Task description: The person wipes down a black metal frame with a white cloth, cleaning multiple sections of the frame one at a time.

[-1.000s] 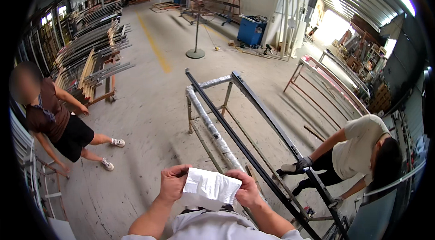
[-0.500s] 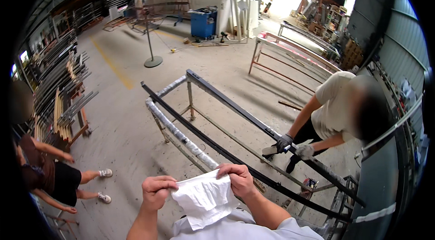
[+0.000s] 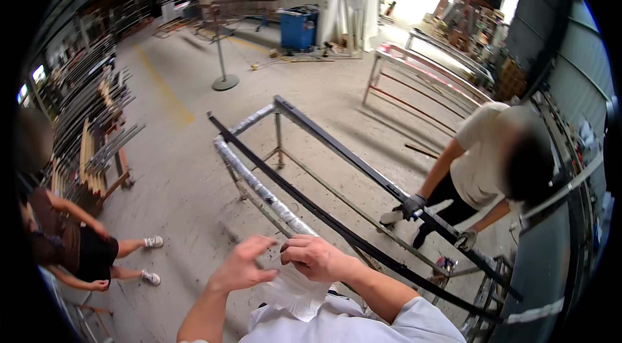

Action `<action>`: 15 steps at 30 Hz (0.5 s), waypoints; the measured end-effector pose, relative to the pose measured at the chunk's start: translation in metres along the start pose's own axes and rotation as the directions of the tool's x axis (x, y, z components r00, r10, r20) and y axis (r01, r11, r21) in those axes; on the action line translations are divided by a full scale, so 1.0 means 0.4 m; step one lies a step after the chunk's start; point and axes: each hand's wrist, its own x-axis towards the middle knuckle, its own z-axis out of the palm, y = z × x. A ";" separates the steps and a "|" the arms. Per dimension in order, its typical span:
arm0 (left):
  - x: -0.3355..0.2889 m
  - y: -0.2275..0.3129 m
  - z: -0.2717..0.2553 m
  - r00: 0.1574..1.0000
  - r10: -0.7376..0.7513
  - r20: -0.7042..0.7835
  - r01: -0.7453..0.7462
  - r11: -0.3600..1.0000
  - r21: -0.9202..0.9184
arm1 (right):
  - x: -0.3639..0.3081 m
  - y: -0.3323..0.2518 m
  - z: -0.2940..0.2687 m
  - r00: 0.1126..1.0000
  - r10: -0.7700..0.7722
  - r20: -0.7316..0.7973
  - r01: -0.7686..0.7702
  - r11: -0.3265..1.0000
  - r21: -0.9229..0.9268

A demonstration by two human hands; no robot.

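Observation:
A thin, crumpled white sheet [image 3: 295, 296], paper or cloth I cannot tell, hangs in front of my body. My right hand [image 3: 315, 257] is closed on its upper edge, fingers bent over it. My left hand [image 3: 243, 266] is beside the sheet's left side, slightly blurred, thumb and fingers apart, with nothing visible gripped between them. Just beyond my hands runs the plastic-wrapped rail [image 3: 262, 195] of a metal stand. A long black bar [image 3: 304, 202] lies across that stand.
To the right, a gloved co-worker [image 3: 483, 161] bends over a second dark bar [image 3: 343, 150] on the stand. Another person [image 3: 65, 239] stands at the left near racked metal profiles [image 3: 97, 142]. A fan's round base [image 3: 225, 82] and a blue bin [image 3: 299, 29] are farther off.
My left hand has come off the sheet's left corner and moved right, toward my right hand. The sheet has bunched up. The co-worker's nearer hand has slid along the bar toward the right.

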 end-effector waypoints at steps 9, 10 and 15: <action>-0.071 -0.086 -0.006 0.855 -0.307 0.419 0.435 0.864 -0.255 | 0.029 0.011 0.031 0.959 0.280 -0.051 -0.226 0.859 0.460; -0.082 -0.087 -0.007 0.858 -0.321 0.401 0.440 0.862 -0.250 | 0.022 0.034 0.045 0.954 0.301 -0.007 -0.241 0.777 0.581; -0.109 -0.060 0.008 0.805 -0.585 0.096 0.548 0.671 -0.500 | -0.053 0.132 0.131 0.862 0.441 0.249 -0.467 0.498 0.731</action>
